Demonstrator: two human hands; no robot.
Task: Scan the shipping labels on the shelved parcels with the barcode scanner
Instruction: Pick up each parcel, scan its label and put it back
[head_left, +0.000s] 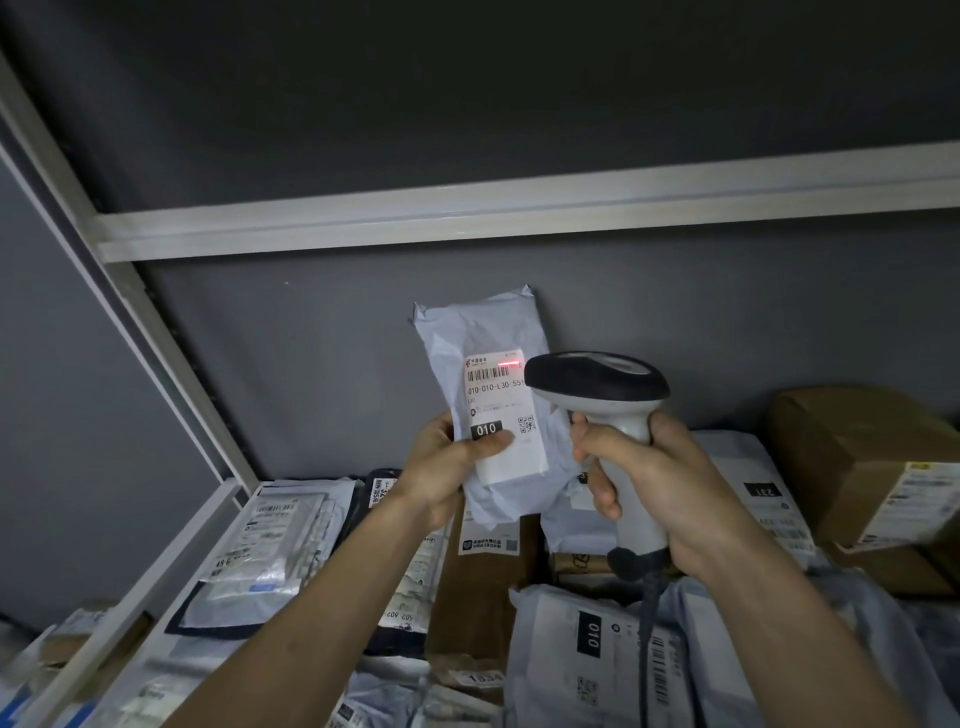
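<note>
My left hand (449, 470) holds a pale grey plastic mailer parcel (483, 332) upright above the shelf, thumb pressed on its white shipping label (498, 410). The label shows a barcode, the text 010-010-L30 and a black 010 tag. My right hand (660, 483) grips the white handle of the barcode scanner (597, 382), whose dark head points at the label from the right. A red scan line lies on the right end of the barcode. The scanner's dark cable hangs down from the handle's base.
The shelf below is crowded with parcels: clear and grey mailers (270, 545) at left, brown cardboard boxes (852, 457) at right and centre (478, 597), a grey mailer marked 010 (592, 654) in front. A white shelf beam (519, 210) runs overhead, with a slanted upright (130, 322) at left.
</note>
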